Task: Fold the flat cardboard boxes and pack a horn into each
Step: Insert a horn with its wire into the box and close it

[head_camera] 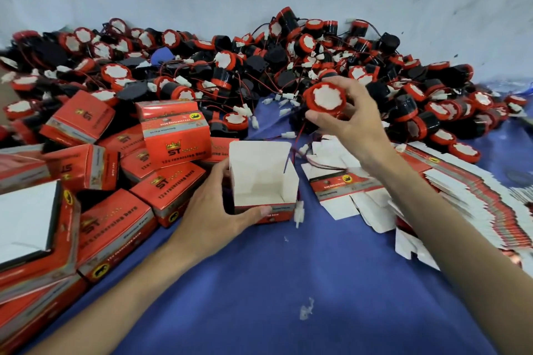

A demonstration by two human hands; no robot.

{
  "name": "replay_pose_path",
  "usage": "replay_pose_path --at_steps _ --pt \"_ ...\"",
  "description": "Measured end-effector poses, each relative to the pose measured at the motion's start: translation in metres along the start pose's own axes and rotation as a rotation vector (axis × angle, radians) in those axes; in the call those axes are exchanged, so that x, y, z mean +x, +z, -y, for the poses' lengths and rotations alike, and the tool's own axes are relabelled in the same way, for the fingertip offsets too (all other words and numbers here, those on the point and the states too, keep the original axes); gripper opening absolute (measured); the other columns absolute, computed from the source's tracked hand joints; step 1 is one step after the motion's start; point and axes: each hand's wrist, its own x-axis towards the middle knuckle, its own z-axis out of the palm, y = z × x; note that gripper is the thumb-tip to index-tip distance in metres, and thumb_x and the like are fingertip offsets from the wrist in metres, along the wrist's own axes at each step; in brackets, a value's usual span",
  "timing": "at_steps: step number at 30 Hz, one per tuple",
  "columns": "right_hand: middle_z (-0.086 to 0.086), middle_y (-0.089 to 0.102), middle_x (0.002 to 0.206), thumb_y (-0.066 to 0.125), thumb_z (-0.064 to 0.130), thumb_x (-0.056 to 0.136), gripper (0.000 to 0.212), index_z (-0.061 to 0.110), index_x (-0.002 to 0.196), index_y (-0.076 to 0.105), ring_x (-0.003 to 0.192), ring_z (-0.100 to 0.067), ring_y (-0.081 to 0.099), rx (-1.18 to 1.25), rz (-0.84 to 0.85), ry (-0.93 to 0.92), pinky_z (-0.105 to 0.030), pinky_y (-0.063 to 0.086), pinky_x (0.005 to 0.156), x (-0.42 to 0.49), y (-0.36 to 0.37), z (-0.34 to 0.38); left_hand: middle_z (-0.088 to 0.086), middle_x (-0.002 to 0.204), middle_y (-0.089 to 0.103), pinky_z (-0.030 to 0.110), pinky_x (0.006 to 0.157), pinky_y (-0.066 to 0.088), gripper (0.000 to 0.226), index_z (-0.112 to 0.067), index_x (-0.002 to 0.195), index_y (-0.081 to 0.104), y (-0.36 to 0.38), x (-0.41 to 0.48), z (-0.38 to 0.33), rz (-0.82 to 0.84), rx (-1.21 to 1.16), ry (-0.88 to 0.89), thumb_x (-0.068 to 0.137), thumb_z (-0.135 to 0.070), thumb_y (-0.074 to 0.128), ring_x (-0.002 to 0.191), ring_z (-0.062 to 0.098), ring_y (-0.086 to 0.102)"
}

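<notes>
Gripping box (261, 179) rim, horn (324, 99) aloft

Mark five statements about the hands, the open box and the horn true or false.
1. The left hand grips the open box. True.
2. The open box already has a horn inside. False: only bare white cardboard shows inside it.
3. The right hand holds a red-rimmed horn clear of the box. True.
4. The stack of flat boxes lies on the person's left. False: it lies on the right; the closed boxes are on the left.
5. The cloth under the work is green. False: it is blue.
</notes>
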Motion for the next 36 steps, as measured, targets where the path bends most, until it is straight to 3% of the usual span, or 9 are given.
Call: replay_pose_path --at_steps 5,7,9,12,14,21,25,31,36 --pt "-0.009 0.055 0.129 0.071 0.012 0.078 0.052 0.021 0.126 0.051 0.113 -0.019 0.059 0.386 -0.118 0.015 -0.031 0.051 0.092 -0.016 -0.018 0.026 -0.040 0.116 0.044 0.001 0.083 0.034 0.069 -0.052 0.115 0.034 0.000 0.000 -0.001 0.003 0.005 0.013 0.067 -0.040 0.083 0.104 -0.019 0.044" --pt "-0.025 0.048 0.133 0.056 0.007 0.078 0.050 0.012 0.127 0.047 0.122 -0.037 0.051 0.680 -0.006 -0.005 -0.042 0.047 0.098 -0.018 -0.022 0.036 -0.040 0.115 0.044 0.001 0.082 0.034 0.066 -0.052 0.112 0.035 0.000 0.000 -0.002 -0.001 0.013 0.016 0.067 -0.040 0.082 0.103 -0.025 0.042" --pt "-0.025 0.052 0.127 0.047 0.006 0.080 0.044 0.007 0.123 0.049 0.117 -0.039 0.053 0.891 0.165 0.030 -0.036 0.050 0.090 -0.022 -0.019 0.046 -0.040 0.111 0.046 -0.003 0.080 0.033 0.064 -0.051 0.109 0.036 0.000 0.000 -0.001 0.003 0.018 0.025 0.068 -0.037 0.083 0.101 -0.029 0.040" --pt "-0.013 0.053 0.115 0.077 0.016 0.074 0.041 0.014 0.112 0.060 0.105 -0.024 0.058 0.987 0.325 0.118 -0.026 0.053 0.080 -0.034 -0.003 0.054 -0.039 0.108 0.048 -0.004 0.079 0.033 0.062 -0.053 0.106 0.037 0.001 -0.001 -0.002 0.012 0.027 0.036 0.069 -0.035 0.083 0.099 -0.030 0.041" --pt "-0.005 0.051 0.117 0.082 0.023 0.063 0.057 0.020 0.114 0.058 0.102 -0.016 0.060 0.743 0.369 0.036 -0.027 0.052 0.083 -0.040 0.005 0.056 -0.037 0.109 0.049 -0.003 0.078 0.035 0.062 -0.053 0.106 0.037 0.001 -0.001 -0.001 0.016 0.030 0.033 0.068 -0.036 0.084 0.099 -0.028 0.042" --pt "0.005 0.053 0.131 0.073 0.021 0.083 0.060 0.016 0.137 0.047 0.119 -0.005 0.046 -0.305 0.671 -0.399 -0.013 0.037 0.098 -0.053 0.030 0.051 -0.020 0.119 0.060 0.010 0.091 0.043 0.077 -0.036 0.123 0.048 -0.001 0.002 -0.002 0.066 -0.099 0.018 0.058 -0.049 0.087 0.109 -0.010 0.054" --pt "-0.009 0.042 0.124 0.068 0.020 0.087 0.049 0.007 0.131 0.052 0.113 -0.017 0.045 -0.520 0.636 -0.473 -0.035 0.044 0.091 -0.051 0.024 0.047 -0.031 0.106 0.061 -0.001 0.077 0.038 0.066 -0.044 0.108 0.046 -0.004 0.002 -0.005 0.065 -0.108 -0.011 0.052 -0.049 0.080 0.100 -0.018 0.054" --pt "-0.003 0.054 0.114 0.063 0.017 0.089 0.025 0.010 0.114 0.062 0.096 -0.026 0.055 -0.628 0.664 -0.487 -0.043 0.045 0.081 -0.057 0.030 0.050 -0.029 0.105 0.059 0.001 0.079 0.040 0.068 -0.041 0.112 0.045 -0.003 0.000 -0.008 0.091 -0.100 0.018 0.058 -0.049 0.086 0.101 -0.014 0.055" --pt "-0.009 0.054 0.096 0.062 0.003 0.085 0.013 0.005 0.098 0.060 0.076 -0.036 0.055 -0.698 0.673 -0.549 -0.051 0.046 0.064 -0.062 0.039 0.050 -0.021 0.110 0.063 0.009 0.083 0.044 0.040 -0.024 0.119 0.049 -0.003 -0.003 -0.010 0.123 -0.384 -0.037 0.082 -0.037 0.055 0.108 -0.006 0.056"
